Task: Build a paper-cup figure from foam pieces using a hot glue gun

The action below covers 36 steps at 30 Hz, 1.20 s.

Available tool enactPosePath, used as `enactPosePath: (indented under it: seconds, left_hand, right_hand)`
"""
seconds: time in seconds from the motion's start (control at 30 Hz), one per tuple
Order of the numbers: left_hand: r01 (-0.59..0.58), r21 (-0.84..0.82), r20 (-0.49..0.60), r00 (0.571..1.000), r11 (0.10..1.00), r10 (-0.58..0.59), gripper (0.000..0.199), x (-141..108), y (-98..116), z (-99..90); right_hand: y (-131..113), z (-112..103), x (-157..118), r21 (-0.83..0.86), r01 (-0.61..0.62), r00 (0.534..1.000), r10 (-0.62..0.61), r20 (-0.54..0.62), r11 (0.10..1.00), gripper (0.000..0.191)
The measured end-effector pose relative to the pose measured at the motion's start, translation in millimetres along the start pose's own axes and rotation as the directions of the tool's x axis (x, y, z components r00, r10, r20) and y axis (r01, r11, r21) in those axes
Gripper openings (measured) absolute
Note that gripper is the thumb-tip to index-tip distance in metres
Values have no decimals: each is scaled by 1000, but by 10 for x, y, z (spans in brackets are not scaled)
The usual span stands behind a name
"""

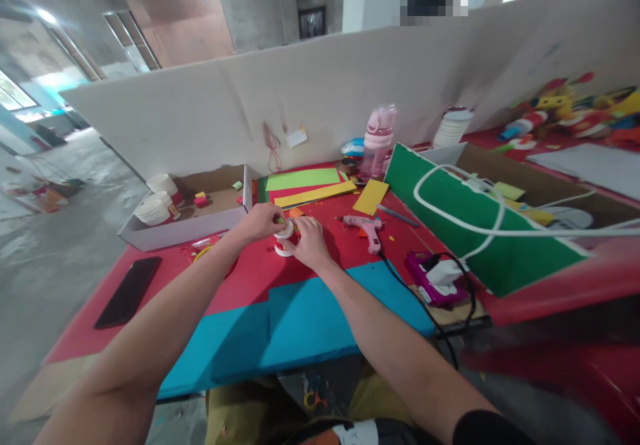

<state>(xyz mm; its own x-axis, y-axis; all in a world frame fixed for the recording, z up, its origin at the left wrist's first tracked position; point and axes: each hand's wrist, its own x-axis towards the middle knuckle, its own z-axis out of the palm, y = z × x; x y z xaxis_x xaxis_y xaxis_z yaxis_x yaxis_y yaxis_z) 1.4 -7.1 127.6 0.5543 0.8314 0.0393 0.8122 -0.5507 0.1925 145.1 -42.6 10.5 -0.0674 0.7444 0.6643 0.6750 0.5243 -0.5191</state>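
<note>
The cup (283, 248) stands upright on the red table cover (240, 291), near the middle, between both hands. The right hand (311, 239) grips it, thumb and fingers curled against its right side. The left hand (265, 221) has its fingertips drawn together at the cup's top, pinching what looks like a small green bit (281, 220); the fingers hide how far this touches the cup.

As far as shows, the work on this cup looks partway along: a red band is already on its side, while the green bit is still in the fingers, so that part seems unfinished. More cups (159, 208) lie in the box (175, 235) on the left, some also with red showing and nothing further visible on them. Small red and yellow blocks (201, 199) sit beside them.

Much material seems unused: a light green sheet (303, 179), a yellow strip (316, 195) and a yellow sheet (371, 197) lie loose on the far side. The glue gun (367, 227) lies to the right, out of both hands. Colourful figures (565, 115) stand at the far right, too blurred to judge.
</note>
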Motion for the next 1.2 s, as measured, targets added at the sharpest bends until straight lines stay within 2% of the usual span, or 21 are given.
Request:
enactPosePath:
  seconds: [0.47,0.7,1.2]
  left_hand:
    - [-18,120,11,1000,993,17,23,85,-29,74]
    - [-30,94,-14,999,995,31,19,71,-12,84]
    - [-23,118,10,1000,993,22,19,48,48,73]
  right_hand:
    - [-18,-25,1,5,-2,1000,2,14,1000,47]
    - [-30,-42,2,11,-15,999,14,30,1000,47]
    - [-20,-33,-3,18,-11,1000,11,22,1000,45]
